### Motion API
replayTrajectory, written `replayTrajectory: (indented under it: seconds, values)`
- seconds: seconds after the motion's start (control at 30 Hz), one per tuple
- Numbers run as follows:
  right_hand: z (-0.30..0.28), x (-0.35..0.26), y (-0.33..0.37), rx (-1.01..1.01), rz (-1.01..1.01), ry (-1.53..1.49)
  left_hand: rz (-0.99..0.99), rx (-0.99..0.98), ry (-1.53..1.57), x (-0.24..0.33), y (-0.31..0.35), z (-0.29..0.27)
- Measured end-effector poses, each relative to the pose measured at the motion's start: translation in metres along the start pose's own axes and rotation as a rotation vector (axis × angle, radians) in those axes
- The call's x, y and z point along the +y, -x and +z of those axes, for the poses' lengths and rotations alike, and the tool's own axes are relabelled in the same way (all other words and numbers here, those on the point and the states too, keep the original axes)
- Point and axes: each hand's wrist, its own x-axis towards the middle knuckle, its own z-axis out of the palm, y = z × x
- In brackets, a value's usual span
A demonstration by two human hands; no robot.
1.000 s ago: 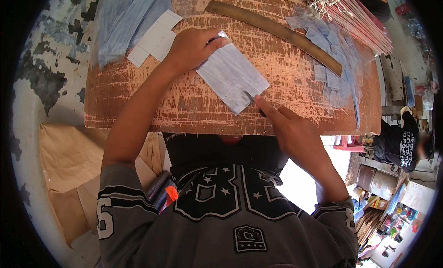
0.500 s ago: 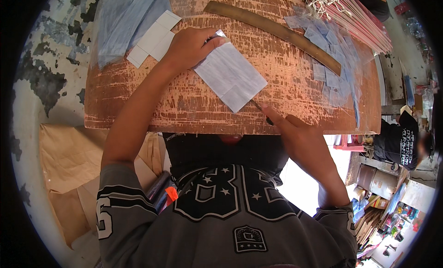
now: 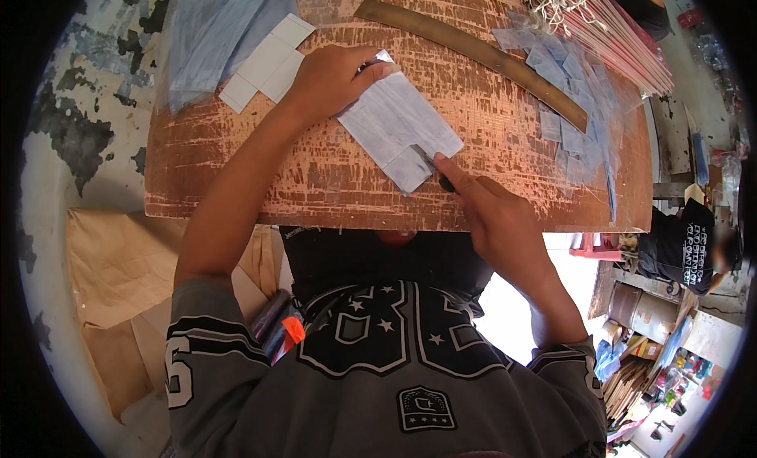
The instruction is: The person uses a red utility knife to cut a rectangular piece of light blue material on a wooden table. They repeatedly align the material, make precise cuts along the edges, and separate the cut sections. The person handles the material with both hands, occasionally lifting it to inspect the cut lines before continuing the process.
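Observation:
A whitish-blue rectangular stack of thin sheets (image 3: 394, 111) lies slanted on the worn table in front of me. My left hand (image 3: 335, 80) grips its far end, thumb on top, fingers curled around the edge. In my right hand (image 3: 489, 198) is a knife (image 3: 426, 158) with a thin dark blade, forefinger stretched along it. The blade is inside the stack's near end, where a dark notch shows beside a partly separated corner piece (image 3: 408, 173). How deep the cut goes is hidden.
White card pieces (image 3: 264, 68) and large bluish plastic sheets (image 3: 213, 44) lie at the far left. A long brown strip (image 3: 473, 57) crosses the far side. Small clear offcuts (image 3: 572, 127) and pink rods with white string (image 3: 607, 36) are at the right. Another person (image 3: 686, 245) is further right.
The knife has moved away from me, from the stack's near edge into it, and a notch has appeared. The stack sits slightly further right in view. My left hand keeps its grip.

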Motion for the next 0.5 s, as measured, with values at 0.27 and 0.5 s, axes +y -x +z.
replayTrajectory:
  seconds: [0.27,0.5]
  values:
    - [-0.0007,-0.0004,0.0007,-0.025,0.008,0.037,-0.037,-0.086,-0.037,0.0039,-0.0023,-0.0055]
    - [-0.0086,-0.0017,-0.0042,-0.060,-0.019,0.047,-0.027,-0.048,-0.081,0.0000,-0.0001,-0.0009]
